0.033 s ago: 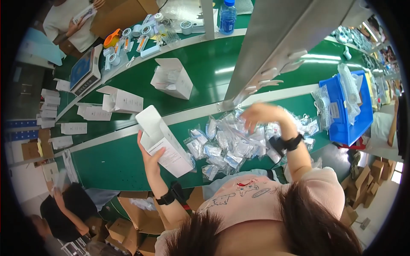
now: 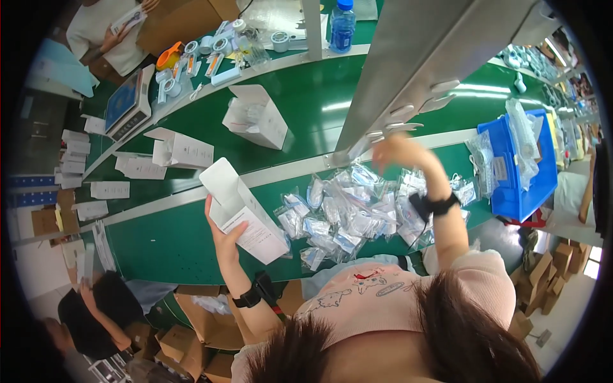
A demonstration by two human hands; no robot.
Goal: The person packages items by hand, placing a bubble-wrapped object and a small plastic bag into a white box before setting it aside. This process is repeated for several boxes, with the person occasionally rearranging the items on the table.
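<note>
My left hand (image 2: 223, 239) is wrapped round a white cardboard box (image 2: 258, 239), which lies tilted with its flap raised at the far left end. To the right of the box spreads a heap of small clear plastic packets (image 2: 348, 239) with white and pale blue contents. My right hand (image 2: 405, 153) hovers over the far side of that heap, near the foot of the metal post. Motion blurs its fingers, so whether it holds anything cannot be made out.
Open white boxes stand beyond the metal rail, one (image 2: 258, 121) with clear wrapping inside. A broad metal post (image 2: 389, 83) rises beyond my right hand. A blue bin (image 2: 527, 166) with bubble wrap sits at right. A blue bottle (image 2: 342, 29) stands far back. Other people are at left.
My right hand has moved away from me, toward the metal post. My left hand and its box stay nearly still.
</note>
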